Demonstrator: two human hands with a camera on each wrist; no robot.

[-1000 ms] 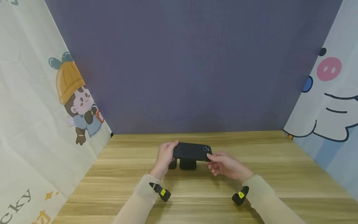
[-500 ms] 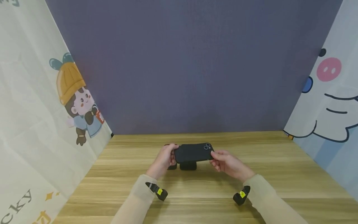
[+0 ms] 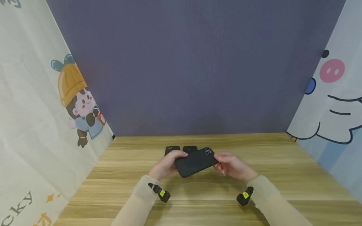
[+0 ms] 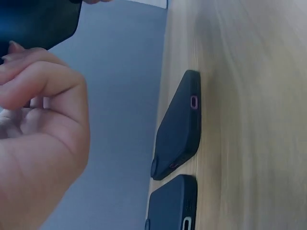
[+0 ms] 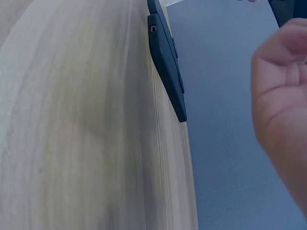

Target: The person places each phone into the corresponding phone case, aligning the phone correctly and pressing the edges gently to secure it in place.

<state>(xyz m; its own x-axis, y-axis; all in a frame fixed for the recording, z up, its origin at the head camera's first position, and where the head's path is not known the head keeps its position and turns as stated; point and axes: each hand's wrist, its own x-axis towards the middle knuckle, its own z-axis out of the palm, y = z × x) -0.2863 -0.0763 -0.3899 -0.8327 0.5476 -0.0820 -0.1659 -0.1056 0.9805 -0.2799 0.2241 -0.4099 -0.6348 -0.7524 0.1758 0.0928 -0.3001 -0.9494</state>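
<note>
A black phone (image 3: 195,162) with two round camera rings at its upper right corner is held above the table, its back facing up and its left end tilted toward me. My left hand (image 3: 167,165) grips the left end, thumb along the top edge. At the camera end my right hand (image 3: 232,164) pinches the corner between thumb and curled fingers. Behind the held phone lie two more black phones on the table: one on the left (image 3: 172,149), partly behind my left hand, and one in the middle (image 4: 178,127), its port edge showing in the left wrist view.
The wooden table (image 3: 282,175) runs back to a dark grey-blue panel (image 3: 195,69). Printed white curtains (image 3: 25,103) border the left side, and a similar one (image 3: 336,116) the right. Each wrist wears a strapped black camera.
The held phone has come nearer and turned, its left end dropping toward me. The two phones behind now show their far ends. My left thumb has moved further along the top edge.
</note>
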